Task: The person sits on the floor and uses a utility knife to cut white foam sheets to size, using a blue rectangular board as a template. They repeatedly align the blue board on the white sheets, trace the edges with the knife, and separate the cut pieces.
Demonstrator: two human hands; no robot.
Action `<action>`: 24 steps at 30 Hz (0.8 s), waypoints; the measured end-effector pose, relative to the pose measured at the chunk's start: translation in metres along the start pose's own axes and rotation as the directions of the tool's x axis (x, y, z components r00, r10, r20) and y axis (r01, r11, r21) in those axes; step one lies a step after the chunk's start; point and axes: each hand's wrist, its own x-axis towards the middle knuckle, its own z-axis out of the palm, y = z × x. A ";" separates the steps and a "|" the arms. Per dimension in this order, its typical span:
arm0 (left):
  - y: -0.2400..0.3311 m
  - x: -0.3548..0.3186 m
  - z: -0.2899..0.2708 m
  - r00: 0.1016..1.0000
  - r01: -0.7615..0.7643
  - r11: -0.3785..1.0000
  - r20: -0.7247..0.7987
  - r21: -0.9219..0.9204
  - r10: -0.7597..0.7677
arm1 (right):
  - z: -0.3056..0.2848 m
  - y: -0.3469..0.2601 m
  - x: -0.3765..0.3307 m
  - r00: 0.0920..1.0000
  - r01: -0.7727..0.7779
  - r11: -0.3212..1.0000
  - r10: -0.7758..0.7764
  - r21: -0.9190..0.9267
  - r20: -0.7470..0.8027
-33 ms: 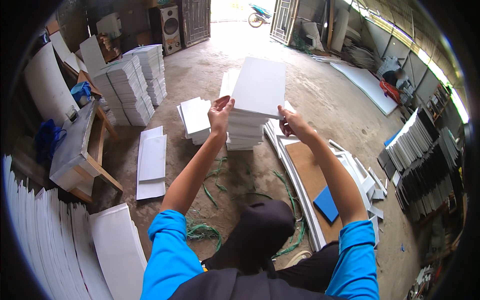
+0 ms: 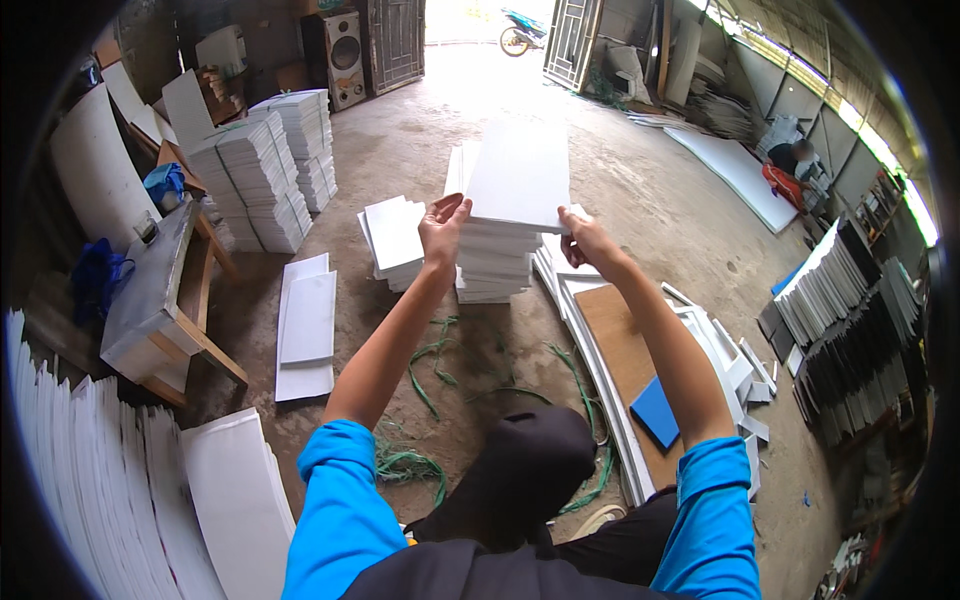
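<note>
A white rectangular board [image 2: 520, 170] is held out in front of me, over a stack of similar white boards [image 2: 495, 262] on the floor. My left hand [image 2: 441, 230] pinches its near left corner, thumb toward the board. At the near right corner, my right hand [image 2: 585, 240] grips the edge with thumb and bent fingers. Whether the board touches the stack below cannot be made out. A lower pile of white boards [image 2: 393, 232] lies just left of the stack. Green strapping [image 2: 410, 465] is strewn on the floor nearer to me.
To the left stand tied board stacks [image 2: 255, 180] and a low wooden table [image 2: 150, 275]. Two flat white boards [image 2: 306, 330] lie nearby. On the right are a brown panel [image 2: 610, 330], a blue piece [image 2: 655, 412] and white offcuts. A person [image 2: 785, 165] sits farther back.
The board's far edge has dropped slightly in the picture. Both hands keep their grip, and the whole view has shifted a little.
</note>
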 end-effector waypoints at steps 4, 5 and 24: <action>-0.033 0.047 -0.018 0.998 -0.029 0.971 -0.041 0.237 0.040 | 0.017 -0.012 0.054 0.944 0.044 0.900 -0.179 -0.433 -0.276; -0.040 0.050 -0.015 0.998 -0.023 0.952 -0.041 0.307 0.038 | 0.018 -0.005 0.065 0.880 -0.004 0.799 -0.283 -0.601 -0.382; -0.072 0.069 -0.014 0.954 -0.125 0.864 -0.179 0.488 0.239 | 0.052 0.026 0.100 0.897 0.094 0.989 -0.135 -0.118 -0.422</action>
